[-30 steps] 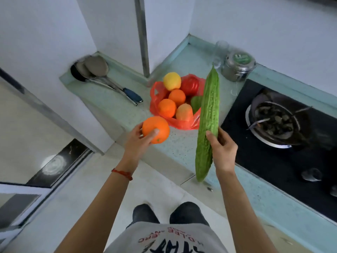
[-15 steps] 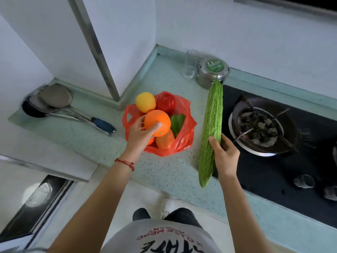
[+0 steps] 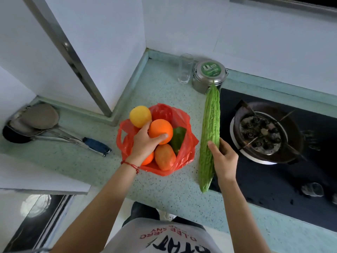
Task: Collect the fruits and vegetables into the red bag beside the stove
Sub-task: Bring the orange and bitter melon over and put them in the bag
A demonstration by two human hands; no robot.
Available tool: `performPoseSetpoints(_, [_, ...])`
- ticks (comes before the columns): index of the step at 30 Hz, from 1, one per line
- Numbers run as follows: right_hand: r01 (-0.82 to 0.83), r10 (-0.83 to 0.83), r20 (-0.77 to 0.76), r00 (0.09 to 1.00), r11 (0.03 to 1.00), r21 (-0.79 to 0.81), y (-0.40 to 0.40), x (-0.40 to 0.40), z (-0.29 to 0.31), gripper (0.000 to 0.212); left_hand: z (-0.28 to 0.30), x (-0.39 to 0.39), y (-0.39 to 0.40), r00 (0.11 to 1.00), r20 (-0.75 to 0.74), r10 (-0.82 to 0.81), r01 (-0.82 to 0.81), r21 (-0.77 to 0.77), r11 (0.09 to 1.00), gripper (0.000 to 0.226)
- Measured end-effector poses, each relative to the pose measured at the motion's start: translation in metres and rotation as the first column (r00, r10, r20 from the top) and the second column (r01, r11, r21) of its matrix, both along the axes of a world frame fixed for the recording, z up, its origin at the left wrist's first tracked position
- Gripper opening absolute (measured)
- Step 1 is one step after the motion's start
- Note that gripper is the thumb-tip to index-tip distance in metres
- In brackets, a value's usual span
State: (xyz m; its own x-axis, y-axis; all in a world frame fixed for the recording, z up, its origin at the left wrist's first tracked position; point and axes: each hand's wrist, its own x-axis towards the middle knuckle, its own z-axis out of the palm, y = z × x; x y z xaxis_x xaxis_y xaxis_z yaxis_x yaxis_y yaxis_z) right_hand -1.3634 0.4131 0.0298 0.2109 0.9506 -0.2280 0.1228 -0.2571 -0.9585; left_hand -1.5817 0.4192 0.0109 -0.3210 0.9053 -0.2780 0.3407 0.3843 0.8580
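Nearest, the right hand (image 3: 225, 159) grips a long, bumpy green bitter gourd (image 3: 209, 136) mid-length, its long axis running away over the speckled green bench (image 3: 164, 189), just right of the crinkled red plastic bag (image 3: 184, 125). The left hand (image 3: 144, 145), directly over the bag's mouth, cups a round orange (image 3: 161, 129), with a yellow fruit (image 3: 140, 115) and other produce crowding below. Beyond stand a steel tin (image 3: 209, 75) and the black stove (image 3: 273, 179).

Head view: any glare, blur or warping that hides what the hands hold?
Head view: even, soft light with no glare on the orange in the left hand or the gourd in the right hand; both sharp; wide-angle bending slants the walls and counter.
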Motion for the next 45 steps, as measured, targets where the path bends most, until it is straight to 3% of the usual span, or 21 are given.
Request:
performPoseSetpoints(8, [0.006, -0.006, 0.048, 0.999, 1.0, 0.005, -0.002, -0.009, 0.0, 0.024, -0.005, -0.002, -0.001, 0.998, 0.019, -0.06, 0.06, -0.015, 0.998, 0.087])
performPoseSetpoints(20, [-0.002, -0.009, 0.079, 0.997, 0.99, 0.138, -0.006, -0.027, 0.03, 0.023, 0.001, -0.023, -0.014, 0.995, 0.102, 0.011, -0.02, 0.082, 0.996, 0.069])
performPoseSetpoints(28, [-0.129, 0.103, 0.142, 0.984, 0.974, 0.185, -0.004, -0.071, 0.043, 0.035, 0.01, -0.055, -0.027, 0.97, 0.212, 0.121, -0.145, 0.099, 0.984, 0.056])
performPoseSetpoints(33, [-0.252, 0.215, 0.229, 0.95, 0.956, 0.149, -0.009, -0.115, 0.034, 0.032, 0.01, -0.081, -0.036, 0.92, 0.325, 0.217, -0.261, 0.096, 0.961, 0.035])
performPoseSetpoints(36, [-0.29, 0.248, 0.297, 0.922, 0.951, 0.105, -0.014, -0.14, 0.024, 0.044, 0.009, -0.097, -0.043, 0.911, 0.324, 0.255, -0.3, 0.095, 0.949, 0.038])
performPoseSetpoints(45, [-0.389, 0.339, 0.551, 0.763, 0.921, -0.029, -0.033, -0.185, 0.001, 0.051, -0.002, -0.132, -0.064, 0.912, 0.285, 0.295, -0.325, 0.061, 0.944, 0.039])
